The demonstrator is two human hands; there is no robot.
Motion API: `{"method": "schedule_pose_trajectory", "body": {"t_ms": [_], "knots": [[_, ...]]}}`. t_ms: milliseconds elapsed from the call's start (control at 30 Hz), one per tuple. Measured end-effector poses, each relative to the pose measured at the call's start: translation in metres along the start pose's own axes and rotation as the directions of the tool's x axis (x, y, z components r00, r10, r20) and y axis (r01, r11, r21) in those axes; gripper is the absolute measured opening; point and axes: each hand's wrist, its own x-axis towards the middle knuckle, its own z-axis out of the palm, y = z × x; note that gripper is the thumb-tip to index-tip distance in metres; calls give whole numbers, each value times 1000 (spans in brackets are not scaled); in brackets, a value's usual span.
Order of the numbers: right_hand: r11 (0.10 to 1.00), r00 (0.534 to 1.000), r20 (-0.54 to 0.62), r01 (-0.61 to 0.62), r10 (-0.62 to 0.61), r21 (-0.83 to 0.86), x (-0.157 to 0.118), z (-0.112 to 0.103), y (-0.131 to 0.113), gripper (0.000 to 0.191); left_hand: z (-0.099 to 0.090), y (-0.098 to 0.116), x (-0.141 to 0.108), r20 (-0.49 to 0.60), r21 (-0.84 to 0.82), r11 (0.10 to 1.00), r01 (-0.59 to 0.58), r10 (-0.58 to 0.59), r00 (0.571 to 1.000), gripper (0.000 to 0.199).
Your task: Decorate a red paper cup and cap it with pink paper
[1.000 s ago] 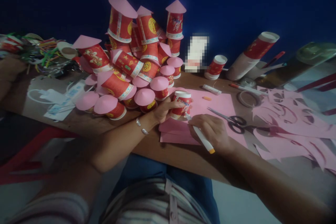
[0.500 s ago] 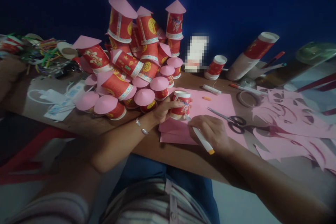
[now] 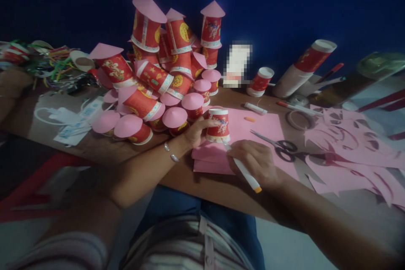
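My left hand (image 3: 196, 131) is wrapped around a red printed paper cup (image 3: 218, 125) with a pale band at its lower end. The white end of the cup faces up, and most of my left fingers are hidden behind it. In my right hand (image 3: 251, 161) is a white pen (image 3: 245, 173) with an orange end, gripped like a writing tool. Its tip is close to the cup's lower edge; I cannot tell whether it touches. Below the cup lie pink paper sheets (image 3: 259, 128). A small orange cap (image 3: 249, 119) rests on them, beside black-handled scissors (image 3: 278, 145).
To the left stands a pile of red cups with pink cone tops (image 3: 148, 105). Pink paper scraps (image 3: 351, 143) and a roll of tape (image 3: 299, 119) lie right. Behind are a white tube (image 3: 255, 108), another red cup (image 3: 261, 81) and a leaning cup stack (image 3: 305, 67). A power strip (image 3: 84, 118) lies left.
The cup has tipped a little, so less of its top shows and its print has shifted. The pen has moved slightly down and right with my right hand.
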Motion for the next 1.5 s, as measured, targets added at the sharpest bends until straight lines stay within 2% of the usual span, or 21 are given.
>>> {"method": "schedule_pose_trajectory", "body": {"t_ms": [167,333,533,700,867,1100,1333,1500], "knots": [[1000,1000,19,-11,11,-6,-1,1,-1,19,2,3,0,0,-16,1000,-16,16,1000,55],[1000,999,42,30,-30,-5,0,1,-1,14,5,4,-2,49,-29,999,21,-20,999,55],[997,995,57,83,-83,4,3,2,0,11,2,-1,-2,1,22,1000,22,-22,1000,52],[995,994,54,98,-98,-5,3,3,0,10,1,0,-2,18,53,998,30,-31,999,51],[993,992,52,115,-115,-2,3,1,0,9,0,1,0,22,13,999,40,-41,999,47],[999,1000,19,23,-22,-31,-1,1,0,15,-3,0,1,11,24,999,41,-41,999,51],[1000,999,52,14,-13,-27,-2,0,0,15,-1,0,0,-3,26,999,37,-37,999,55],[998,999,34,17,-15,-61,0,0,0,12,-3,-2,0,0,38,999,20,-20,1000,47]]}}
